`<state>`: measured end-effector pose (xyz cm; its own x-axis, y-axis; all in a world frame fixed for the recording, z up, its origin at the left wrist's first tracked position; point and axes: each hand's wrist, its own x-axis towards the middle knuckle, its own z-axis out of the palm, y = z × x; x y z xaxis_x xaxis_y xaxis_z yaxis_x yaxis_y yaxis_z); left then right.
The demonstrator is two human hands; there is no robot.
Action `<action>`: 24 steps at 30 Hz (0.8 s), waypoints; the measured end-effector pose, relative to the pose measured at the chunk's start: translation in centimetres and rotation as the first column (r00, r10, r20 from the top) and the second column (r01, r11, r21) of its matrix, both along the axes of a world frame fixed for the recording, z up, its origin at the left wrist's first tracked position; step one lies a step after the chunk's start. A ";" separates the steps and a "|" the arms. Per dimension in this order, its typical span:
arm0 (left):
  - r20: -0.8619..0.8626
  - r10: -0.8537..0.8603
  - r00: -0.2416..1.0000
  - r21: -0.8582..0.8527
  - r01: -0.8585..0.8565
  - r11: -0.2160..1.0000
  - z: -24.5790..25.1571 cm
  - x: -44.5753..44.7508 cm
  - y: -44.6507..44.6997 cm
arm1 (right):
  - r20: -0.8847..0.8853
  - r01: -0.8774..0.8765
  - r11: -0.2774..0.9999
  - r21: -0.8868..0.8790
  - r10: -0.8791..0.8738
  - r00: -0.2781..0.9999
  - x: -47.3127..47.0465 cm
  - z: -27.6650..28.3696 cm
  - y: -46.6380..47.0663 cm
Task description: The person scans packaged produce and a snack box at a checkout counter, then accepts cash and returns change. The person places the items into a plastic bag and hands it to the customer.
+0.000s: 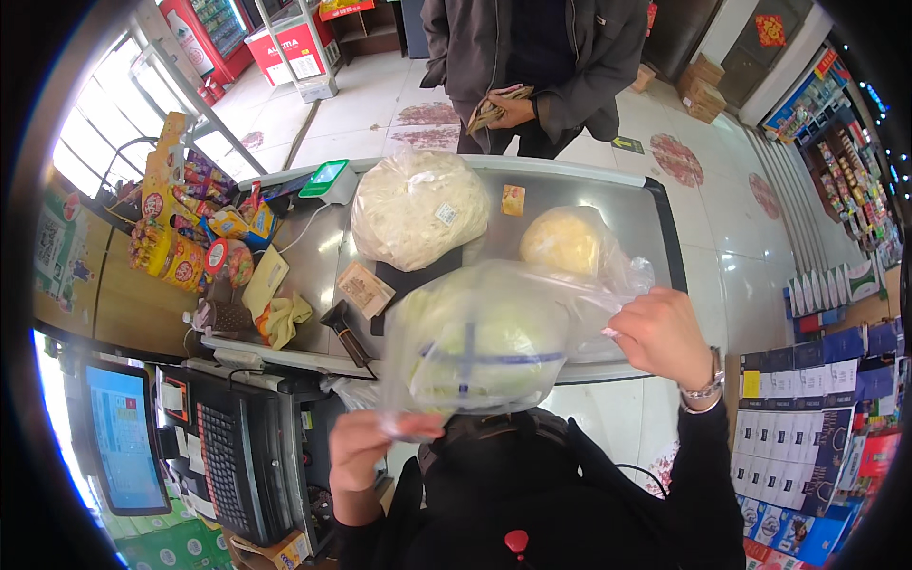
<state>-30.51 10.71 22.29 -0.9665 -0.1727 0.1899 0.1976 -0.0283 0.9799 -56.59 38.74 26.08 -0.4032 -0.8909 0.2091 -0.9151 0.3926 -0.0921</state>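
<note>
A clear plastic bag (413,320) hangs in front of me, partly over the counter's near edge. Through its film shows a pale green bundle, probably cabbage (513,331), with crossed blue tape around it. My left hand (377,445) pinches one side of this bag low down. The other side is pulled out to the right, gathered in the fingers of my right hand (659,331). Beyond it on the counter sit a large bag of whitish food (420,206), bearing a label, and a bag with a yellow round item (563,239).
Banknotes (365,290), a handheld scanner (345,333), a yellow cloth (285,317) and a small card (513,200) lie on the metal counter (627,192). Candy containers (171,260) crowd its left end. A keyboard (224,463) is left. Across stands a person (534,57) holding folded notes.
</note>
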 end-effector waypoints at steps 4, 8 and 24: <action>0.241 -0.231 0.942 -0.315 0.302 0.900 -2.1 -1.0 1.9 | 0.016 0.091 0.980 -0.180 -0.089 0.996 0.3 -3.2 1.9; 0.271 -0.079 0.959 -0.500 0.210 0.840 -2.0 -1.9 2.8 | 0.329 -0.051 0.967 -0.249 0.135 0.935 2.1 -5.1 3.3; -0.151 0.246 0.957 -0.941 -0.215 0.262 -6.2 -15.5 3.7 | 0.394 0.755 0.611 -0.237 -0.650 0.650 -7.7 -22.1 10.5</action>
